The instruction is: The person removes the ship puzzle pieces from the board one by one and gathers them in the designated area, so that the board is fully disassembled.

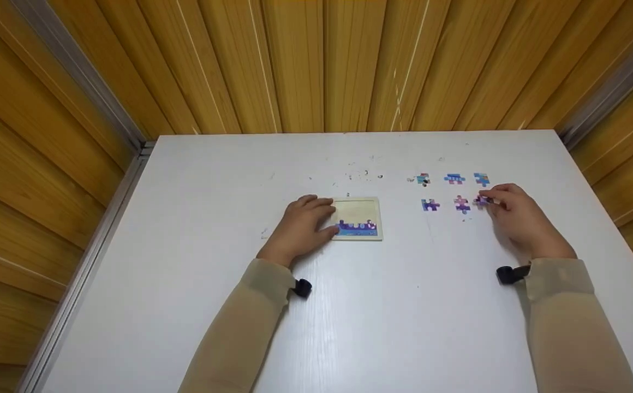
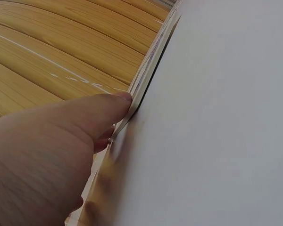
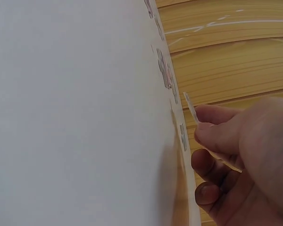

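Five loose puzzle pieces (image 1: 430, 205) are seen in the head view, laid out on the right part of a white tabletop (image 1: 371, 316): three are set in the farther row and two, purple and pink, in the nearer one. At the right end of the nearer row, a purple puzzle piece (image 1: 481, 201) is pinched by the right hand (image 1: 521, 221), whose grip is narrowed on it. Well to the left, a pale shallow tray (image 1: 380, 218) is touched along its left side by the left hand (image 1: 306, 225), whose grip is spread fairly wide. The lower part of the tray is filled by a purple and blue picture strip (image 1: 357, 229). Both forearms are covered by tan sleeves (image 1: 567, 327), and the far edge of the tabletop is backed by wood-patterned panels (image 1: 294, 65).

In the left wrist view, the tray is shown nearly edge-on, flat on the tabletop, and its edge is met by the thumb (image 2: 114, 106).

In the right wrist view, the pinched piece is held just off the tabletop between thumb and finger, while other pieces are seen nearly edge-on beside it.
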`<action>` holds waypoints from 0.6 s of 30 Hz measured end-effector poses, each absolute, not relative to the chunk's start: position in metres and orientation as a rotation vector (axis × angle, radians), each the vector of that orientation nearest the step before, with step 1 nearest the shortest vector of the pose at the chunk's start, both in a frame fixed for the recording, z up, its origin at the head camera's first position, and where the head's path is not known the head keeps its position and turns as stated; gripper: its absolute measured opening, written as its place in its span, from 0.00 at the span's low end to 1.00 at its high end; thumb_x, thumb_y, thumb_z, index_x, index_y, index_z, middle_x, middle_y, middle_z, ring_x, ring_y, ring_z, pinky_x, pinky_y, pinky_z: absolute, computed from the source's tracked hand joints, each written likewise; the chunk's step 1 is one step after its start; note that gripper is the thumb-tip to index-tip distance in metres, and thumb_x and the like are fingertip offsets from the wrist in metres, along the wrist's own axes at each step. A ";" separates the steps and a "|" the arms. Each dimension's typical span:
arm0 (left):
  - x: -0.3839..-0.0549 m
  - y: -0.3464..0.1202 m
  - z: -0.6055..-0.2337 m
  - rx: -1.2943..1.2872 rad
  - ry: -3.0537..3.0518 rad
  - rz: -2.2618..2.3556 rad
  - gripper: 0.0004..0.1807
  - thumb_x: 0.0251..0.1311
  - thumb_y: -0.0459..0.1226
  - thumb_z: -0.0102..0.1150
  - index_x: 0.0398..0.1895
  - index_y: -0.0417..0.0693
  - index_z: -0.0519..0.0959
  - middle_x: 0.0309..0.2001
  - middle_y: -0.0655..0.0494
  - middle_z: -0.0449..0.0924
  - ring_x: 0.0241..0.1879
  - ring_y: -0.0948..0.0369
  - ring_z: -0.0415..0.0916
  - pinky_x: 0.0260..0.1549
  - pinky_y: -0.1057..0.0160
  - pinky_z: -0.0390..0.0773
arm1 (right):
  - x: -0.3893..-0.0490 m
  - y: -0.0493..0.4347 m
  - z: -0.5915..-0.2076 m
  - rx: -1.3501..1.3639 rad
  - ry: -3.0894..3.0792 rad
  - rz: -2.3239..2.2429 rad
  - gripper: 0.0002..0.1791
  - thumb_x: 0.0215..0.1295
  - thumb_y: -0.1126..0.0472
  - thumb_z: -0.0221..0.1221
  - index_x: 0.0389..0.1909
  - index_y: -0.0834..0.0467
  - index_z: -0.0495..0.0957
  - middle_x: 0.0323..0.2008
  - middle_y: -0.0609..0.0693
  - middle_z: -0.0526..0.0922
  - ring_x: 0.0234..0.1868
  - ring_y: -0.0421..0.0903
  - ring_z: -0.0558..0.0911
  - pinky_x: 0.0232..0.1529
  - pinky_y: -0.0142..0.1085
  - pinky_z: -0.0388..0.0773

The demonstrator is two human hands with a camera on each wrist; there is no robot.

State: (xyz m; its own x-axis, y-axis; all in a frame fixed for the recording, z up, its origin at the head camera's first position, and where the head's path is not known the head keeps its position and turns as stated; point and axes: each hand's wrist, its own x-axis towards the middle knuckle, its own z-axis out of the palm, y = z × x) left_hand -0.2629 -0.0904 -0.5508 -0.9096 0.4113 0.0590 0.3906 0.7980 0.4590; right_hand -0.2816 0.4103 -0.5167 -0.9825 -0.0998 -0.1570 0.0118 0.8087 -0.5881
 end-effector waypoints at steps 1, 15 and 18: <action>-0.263 -0.091 -0.551 0.659 2.938 0.737 0.33 0.81 0.57 0.64 0.81 0.53 0.78 0.85 0.59 0.73 0.89 0.50 0.61 0.91 0.42 0.57 | -0.282 0.411 -0.517 -0.068 2.814 -0.915 0.26 0.93 0.57 0.50 0.83 0.60 0.72 0.83 0.66 0.63 0.84 0.73 0.62 0.85 0.76 0.59; -0.265 -0.091 -0.554 0.662 2.948 0.718 0.33 0.81 0.57 0.64 0.81 0.54 0.79 0.85 0.60 0.73 0.88 0.50 0.62 0.91 0.42 0.58 | -0.278 0.416 -0.516 -0.021 2.790 -0.874 0.25 0.93 0.59 0.49 0.83 0.58 0.73 0.82 0.65 0.63 0.82 0.72 0.63 0.84 0.77 0.59; -0.265 -0.091 -0.552 0.667 2.945 0.719 0.33 0.81 0.57 0.64 0.81 0.53 0.79 0.85 0.60 0.73 0.88 0.50 0.62 0.91 0.42 0.58 | -0.278 0.418 -0.517 -0.048 2.809 -0.859 0.25 0.92 0.61 0.48 0.82 0.59 0.74 0.81 0.65 0.64 0.81 0.72 0.64 0.84 0.77 0.60</action>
State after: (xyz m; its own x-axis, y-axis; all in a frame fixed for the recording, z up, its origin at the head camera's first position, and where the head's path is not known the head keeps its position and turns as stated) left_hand -0.2651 -0.0910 -0.5524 -0.9070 0.4162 0.0640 0.3988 0.8005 0.4474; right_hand -0.2784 0.4178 -0.5174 -0.9788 -0.0899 -0.1838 0.0283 0.8302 -0.5567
